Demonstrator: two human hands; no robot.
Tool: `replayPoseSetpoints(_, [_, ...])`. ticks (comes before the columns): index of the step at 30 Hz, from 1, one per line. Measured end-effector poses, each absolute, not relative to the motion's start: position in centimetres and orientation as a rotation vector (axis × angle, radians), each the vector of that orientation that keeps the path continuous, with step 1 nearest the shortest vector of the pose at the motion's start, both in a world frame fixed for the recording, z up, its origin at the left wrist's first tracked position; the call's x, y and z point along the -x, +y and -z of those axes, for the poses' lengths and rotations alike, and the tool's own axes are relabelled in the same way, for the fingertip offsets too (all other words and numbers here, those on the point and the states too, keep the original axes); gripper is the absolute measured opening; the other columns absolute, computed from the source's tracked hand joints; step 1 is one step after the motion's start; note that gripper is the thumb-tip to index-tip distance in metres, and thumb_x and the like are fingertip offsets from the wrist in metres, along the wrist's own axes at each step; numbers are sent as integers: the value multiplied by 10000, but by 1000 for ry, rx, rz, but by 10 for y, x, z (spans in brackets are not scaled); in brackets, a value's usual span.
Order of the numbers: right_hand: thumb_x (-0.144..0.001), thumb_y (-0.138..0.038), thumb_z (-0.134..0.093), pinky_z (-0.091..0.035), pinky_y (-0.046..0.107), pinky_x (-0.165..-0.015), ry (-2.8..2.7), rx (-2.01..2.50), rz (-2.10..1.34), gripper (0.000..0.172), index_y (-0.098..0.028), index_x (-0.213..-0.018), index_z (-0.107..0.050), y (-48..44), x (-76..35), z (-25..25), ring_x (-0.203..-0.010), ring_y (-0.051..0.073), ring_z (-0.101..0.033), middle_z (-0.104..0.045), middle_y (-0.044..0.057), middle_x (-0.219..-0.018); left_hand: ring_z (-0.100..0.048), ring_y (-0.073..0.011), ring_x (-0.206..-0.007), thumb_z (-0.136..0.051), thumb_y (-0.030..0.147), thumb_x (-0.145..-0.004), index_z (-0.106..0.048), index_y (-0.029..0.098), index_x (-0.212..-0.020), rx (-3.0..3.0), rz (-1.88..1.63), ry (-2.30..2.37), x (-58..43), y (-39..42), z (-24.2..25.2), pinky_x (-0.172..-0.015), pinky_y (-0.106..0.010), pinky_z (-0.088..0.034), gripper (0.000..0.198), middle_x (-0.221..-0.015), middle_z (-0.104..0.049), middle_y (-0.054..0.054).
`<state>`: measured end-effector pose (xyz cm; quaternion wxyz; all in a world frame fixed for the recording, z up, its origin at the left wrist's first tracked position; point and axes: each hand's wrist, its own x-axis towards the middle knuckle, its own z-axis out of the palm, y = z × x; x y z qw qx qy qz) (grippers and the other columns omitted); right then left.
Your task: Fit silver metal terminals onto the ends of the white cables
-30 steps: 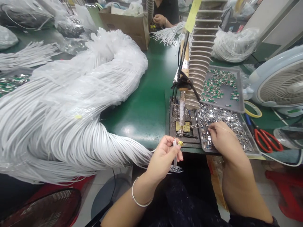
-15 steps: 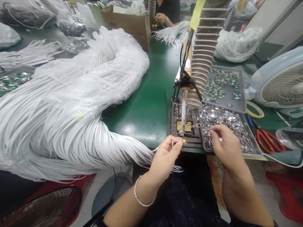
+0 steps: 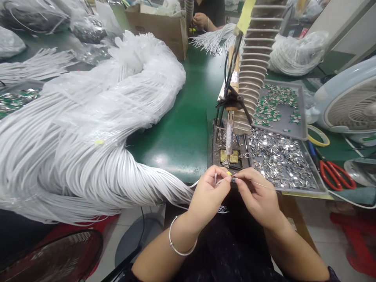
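My left hand [image 3: 207, 196] is closed in a pinch on a white cable [image 3: 216, 178], with a small yellow piece [image 3: 228, 173] showing at the fingertips. Close against it, my right hand [image 3: 260, 197] pinches a small metal connector [image 3: 234, 179]. A thin solder wire [image 3: 266, 185] runs back over its fingers. The fingertips of both hands nearly meet, so the exact contact between cable and connector is hidden. Just beyond them, a soldering iron [image 3: 229, 137] hangs tip-down over a yellow sponge [image 3: 229, 156] in a dark stand.
A large white cable bundle [image 3: 132, 172] covers the left side. On the right are a tray [image 3: 319, 187] of metal connectors, a tray [image 3: 283, 113] of green-ended pieces, red-handled scissors [image 3: 331, 174], tape [image 3: 319, 136] and a fan [image 3: 349, 102]. A ribbed hose [image 3: 258, 62] hangs behind the iron. Another person's hand [image 3: 201, 20] works opposite.
My right hand has moved left from the connector tray to my left hand, bringing a metal connector. My left hand has stayed nearly in place with the cable.
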<state>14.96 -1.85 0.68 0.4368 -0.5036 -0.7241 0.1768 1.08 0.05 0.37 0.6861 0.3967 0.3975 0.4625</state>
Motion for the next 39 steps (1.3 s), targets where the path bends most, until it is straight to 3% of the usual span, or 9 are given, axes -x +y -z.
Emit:
replayPoseSetpoints(15, [-845, -186, -477, -446, 202, -512, -1582, 1352, -659, 144, -192, -714, -537, -18, -137, -7, -564, 99, -529, -548, -10, -639, -459, -117, -746, -570, 273, -815, -507, 174, -713, -911, -990, 917, -11, -3, -2, -729, -238, -388, 155, -796, -523, -4])
replayPoseSetpoints(26, [-865, -179, -455, -441, 223, -551, -1580, 1362, -667, 134, -194, -747, -518, -27, -142, 0, -611, 106, -510, -524, -1, -691, -261, -74, -502, -567, 360, -828, -514, 178, -749, -829, -877, 960, -8, -6, 1, -507, -220, -276, 205, -557, -371, 65])
replayPoseSetpoints(30, [-879, -209, -475, -434, 234, -539, -1524, 1368, -695, 93, -201, -838, -558, -26, -146, 2, -589, 101, -507, -528, -2, -719, -326, -66, -513, -605, 350, -797, -492, 177, -698, -775, -862, 896, -7, -5, -3, -507, -221, -293, 230, -627, -460, 38])
replayPoseSetpoints(34, [-890, -219, -469, -425, 239, -531, -1537, 1347, -697, 115, -201, -836, -568, -24, -147, 4, -600, 108, -506, -517, 1, -710, -439, -77, -603, -635, 276, -764, -483, 169, -634, -780, -885, 883, -9, -3, -8, -604, -236, -369, 227, -768, -560, -2])
replayPoseSetpoints(39, [-887, -209, -476, -420, 243, -535, -1539, 1327, -701, 109, -200, -836, -572, -24, -146, 5, -627, 114, -522, -527, 6, -725, -517, -103, -748, -593, 206, -779, -481, 166, -638, -815, -898, 877, -11, -3, -6, -685, -232, -398, 185, -840, -581, -17])
